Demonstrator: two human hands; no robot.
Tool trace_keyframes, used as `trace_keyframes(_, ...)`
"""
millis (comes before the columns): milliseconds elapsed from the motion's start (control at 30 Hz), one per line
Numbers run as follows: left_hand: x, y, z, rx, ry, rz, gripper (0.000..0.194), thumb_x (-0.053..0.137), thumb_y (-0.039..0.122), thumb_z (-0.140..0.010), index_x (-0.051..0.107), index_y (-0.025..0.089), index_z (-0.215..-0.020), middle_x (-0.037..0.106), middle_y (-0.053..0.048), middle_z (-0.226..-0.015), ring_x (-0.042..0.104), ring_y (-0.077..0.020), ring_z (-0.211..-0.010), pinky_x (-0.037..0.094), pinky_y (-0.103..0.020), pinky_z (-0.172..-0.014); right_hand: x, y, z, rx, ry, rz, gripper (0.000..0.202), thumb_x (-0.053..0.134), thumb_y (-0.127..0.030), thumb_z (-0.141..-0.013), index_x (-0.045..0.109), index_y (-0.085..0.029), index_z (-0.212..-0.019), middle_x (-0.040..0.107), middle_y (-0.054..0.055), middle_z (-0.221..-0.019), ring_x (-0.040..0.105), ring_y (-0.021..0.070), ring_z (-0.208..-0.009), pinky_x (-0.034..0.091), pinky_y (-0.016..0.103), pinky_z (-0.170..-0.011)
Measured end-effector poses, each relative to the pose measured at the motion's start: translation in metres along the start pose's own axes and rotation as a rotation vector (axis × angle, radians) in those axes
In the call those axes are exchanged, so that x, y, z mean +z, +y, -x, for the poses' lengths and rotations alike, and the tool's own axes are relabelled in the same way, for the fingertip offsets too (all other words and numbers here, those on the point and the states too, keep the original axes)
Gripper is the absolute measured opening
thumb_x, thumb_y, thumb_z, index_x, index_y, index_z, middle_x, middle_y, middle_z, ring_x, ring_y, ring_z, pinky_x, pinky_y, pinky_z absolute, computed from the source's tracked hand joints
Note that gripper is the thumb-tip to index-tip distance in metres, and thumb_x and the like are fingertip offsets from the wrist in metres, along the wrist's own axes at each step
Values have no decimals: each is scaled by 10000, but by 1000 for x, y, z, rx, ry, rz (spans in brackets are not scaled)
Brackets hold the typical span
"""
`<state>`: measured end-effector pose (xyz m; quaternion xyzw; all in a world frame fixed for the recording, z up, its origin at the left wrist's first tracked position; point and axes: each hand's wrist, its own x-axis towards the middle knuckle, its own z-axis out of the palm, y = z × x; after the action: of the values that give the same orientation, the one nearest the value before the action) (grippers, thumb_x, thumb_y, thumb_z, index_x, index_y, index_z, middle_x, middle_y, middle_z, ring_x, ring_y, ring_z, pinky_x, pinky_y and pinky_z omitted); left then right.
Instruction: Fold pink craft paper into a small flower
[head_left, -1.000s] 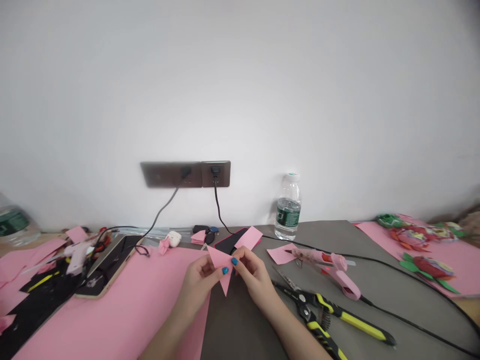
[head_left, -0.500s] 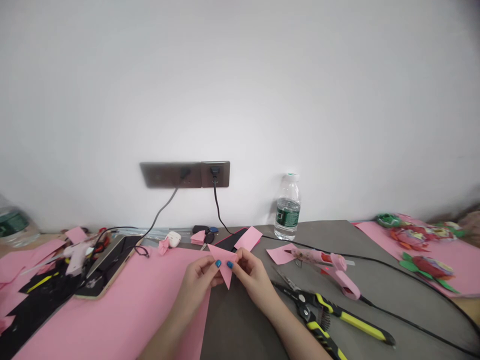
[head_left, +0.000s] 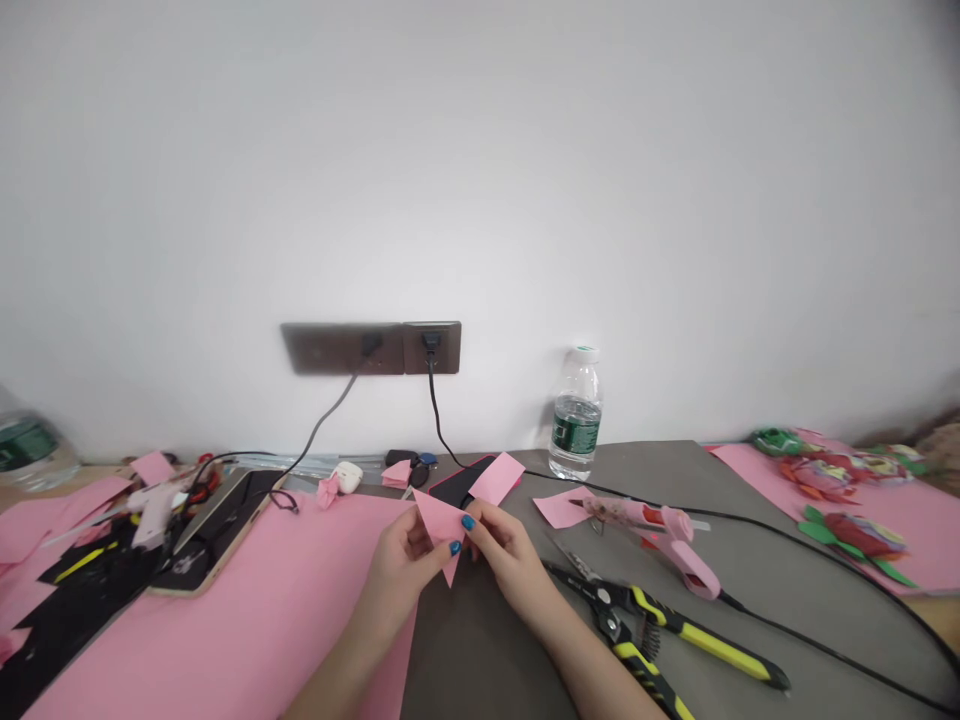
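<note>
Between my two hands is a small folded piece of pink paper [head_left: 436,520], with one corner pointing up-left and another pointing down. My left hand [head_left: 409,560] pinches its left side, thumb across the front and fingers behind. At the right edge, my right hand [head_left: 499,545] grips the same paper between thumb and fingers. Just behind the hands lies a pink paper rectangle [head_left: 499,480] on a dark, pink-edged object. Under my left forearm spreads a large pink sheet [head_left: 300,600].
To the right lie a pink glue gun [head_left: 675,540], its cord, and yellow-black wire-stripping pliers [head_left: 637,610]. A water bottle [head_left: 576,415] stands near the wall. A phone [head_left: 217,530] and black scraps are on the left. Paper flowers [head_left: 862,535] rest at far right.
The folded pink paper has turned and tilted slightly between my fingers. My left thumb has slid lower and to the right; my right thumb has moved a little higher.
</note>
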<state>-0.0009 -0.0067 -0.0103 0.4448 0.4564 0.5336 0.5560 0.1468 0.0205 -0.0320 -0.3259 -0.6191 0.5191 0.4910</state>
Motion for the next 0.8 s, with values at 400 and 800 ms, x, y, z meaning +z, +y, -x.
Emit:
trace_keyframes(400, -12, 10, -2, 46, -49, -141, 304, 714, 453, -740, 695, 150, -737, 647, -33, -719, 595, -163, -676, 521, -241, -609, 0, 3, 0, 13, -24, 17, 350, 586, -495, -860, 493, -200, -698, 459, -29, -646, 410, 128, -582, 330, 250, -554)
trace_keyframes(800, -9, 9, 1, 2, -46, -223, 310, 695, 462, -735, 690, 160, -662, 548, -4, -594, 556, -159, -565, 506, -239, -520, 2, 3, 3, -133, 135, 165, 358, 599, -257, -847, 577, -239, -1204, 606, 37, -901, 558, 167, -700, 457, 280, -621)
